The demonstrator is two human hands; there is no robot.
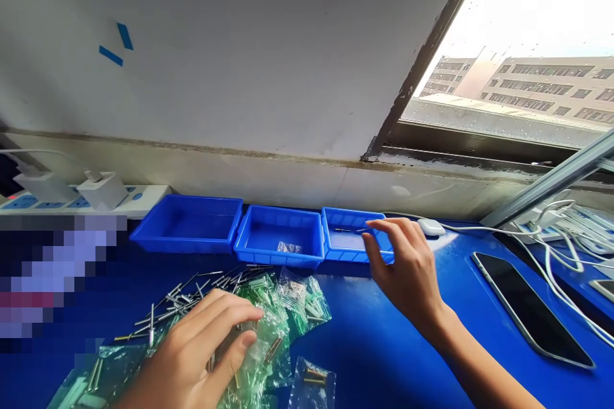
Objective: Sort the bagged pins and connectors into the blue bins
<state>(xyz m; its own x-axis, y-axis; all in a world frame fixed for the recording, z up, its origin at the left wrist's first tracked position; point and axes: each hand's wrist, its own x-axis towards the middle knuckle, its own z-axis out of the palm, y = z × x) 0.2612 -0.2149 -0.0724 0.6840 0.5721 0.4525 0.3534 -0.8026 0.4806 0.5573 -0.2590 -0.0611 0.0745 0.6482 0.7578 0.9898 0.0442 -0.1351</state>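
My left hand (201, 345) is over a pile of small clear and green-tinted plastic bags (263, 332), its fingers curved and the thumb apart from them. Whether it touches the bags I cannot tell. Loose metal pop rivets (180, 300) lie heaped beyond it. My right hand (407, 262) hovers at the right blue bin (352, 257), thumb and forefinger slightly apart. Close to those fingertips shows a thin metal piece, seemingly in the bin. Another slim rivet (342, 229) rests inside. The middle blue bin (281, 258) contains a small clear packet (290, 247).
A left blue bin (187, 246) stands along the wall beside a white power strip (148, 200) with plugs. On the right lie a phone (532, 310), white cables (551, 268) and a white rounded case (430, 227). A small bag with brass-coloured pieces (313, 383) sits near the front.
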